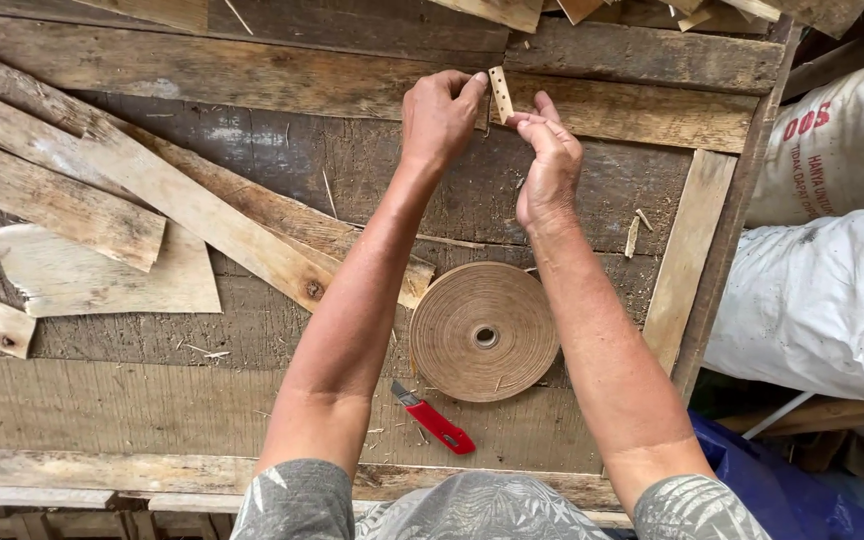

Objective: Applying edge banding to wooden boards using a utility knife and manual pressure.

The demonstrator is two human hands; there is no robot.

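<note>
Both hands pinch a small pale wood strip (500, 94) upright above the far edge of the tabletop (202, 400): the left hand (439, 115) at its top, the right hand (549, 160) at its lower end. It looks light, thin and probably brittle, best held by the ends. Near the front edge lie a coiled roll of veneer tape (484, 332) and a red utility knife (434, 419); loose planks (152, 190) clutter the left side

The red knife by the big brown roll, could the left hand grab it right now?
Probably not at once. The left hand is pinching a small wooden strip together with the right hand. Nothing covers the red knife; it lies bare on the wooden table, so the hand must let go first.
</note>
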